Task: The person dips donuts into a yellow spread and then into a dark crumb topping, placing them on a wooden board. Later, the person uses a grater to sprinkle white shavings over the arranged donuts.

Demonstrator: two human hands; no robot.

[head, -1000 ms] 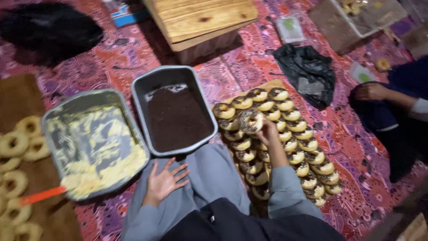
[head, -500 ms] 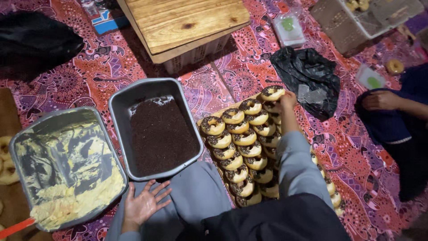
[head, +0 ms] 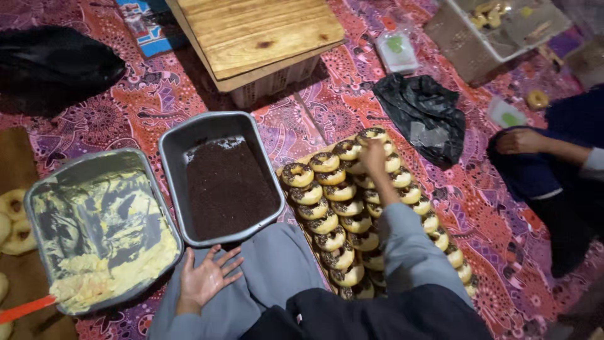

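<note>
While your right hand [head: 372,153] reaches to the far end of the doughnut rows, its fingers curl down over the topped doughnut [head: 371,135] at the top corner; whether they pinch it or only touch it cannot be told from this angle. That doughnut sits at the far right end of the board of doughnuts [head: 352,214], which runs diagonally from near the grey trays toward your right knee. Your right sleeve [head: 409,245] lies across the middle rows and hides several pieces.

Your left hand [head: 204,277] rests palm up, fingers spread, on your grey-trousered thigh, holding nothing, just below the tray of dark crumbs [head: 223,179]. Touching that tray's left side is the tray of pale yellow cream [head: 100,230], with an orange-handled spatula [head: 25,308] at its near corner. Plain doughnuts [head: 12,217] lie at the left edge.

Beyond the trays stands a low wooden table [head: 264,38]. A crumpled black plastic bag [head: 421,116] lies just right of the board's far end. Further right, another person's hand [head: 519,141] rests on dark blue cloth.
</note>
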